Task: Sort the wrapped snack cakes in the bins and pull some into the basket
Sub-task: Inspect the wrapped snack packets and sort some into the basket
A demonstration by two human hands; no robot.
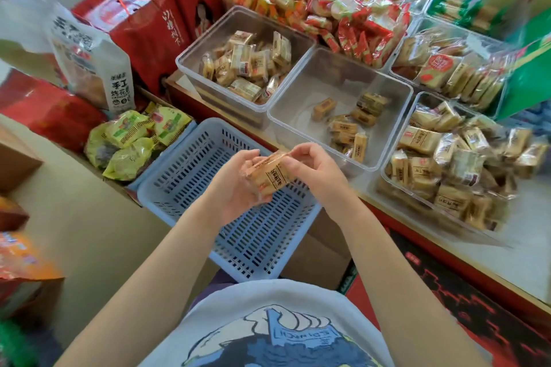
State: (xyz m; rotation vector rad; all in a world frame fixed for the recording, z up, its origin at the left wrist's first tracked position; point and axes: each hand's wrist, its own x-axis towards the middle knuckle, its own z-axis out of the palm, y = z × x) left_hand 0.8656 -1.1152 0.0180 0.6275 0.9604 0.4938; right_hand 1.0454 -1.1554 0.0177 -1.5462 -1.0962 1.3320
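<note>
Snack cake (269,176) half-hidden, both hands gripping; bins blurred.

From my remote seat, much of the scene escapes me. The wrapped snack cake (269,177) held over the blue basket (190,170) is partly covered by the left hand (235,185) and right hand (310,168), and I cannot read its printed label. The basket's near corner is hidden behind the forearms. At right, the heaped clear bin (417,197) smears into motion blur, its packets indistinct. The green box (524,74) at the upper right is cut by the frame edge. At the far left, orange packaging (21,259) is blurred and cropped. The white bag (89,62) at upper left is blurred along its top.
</note>
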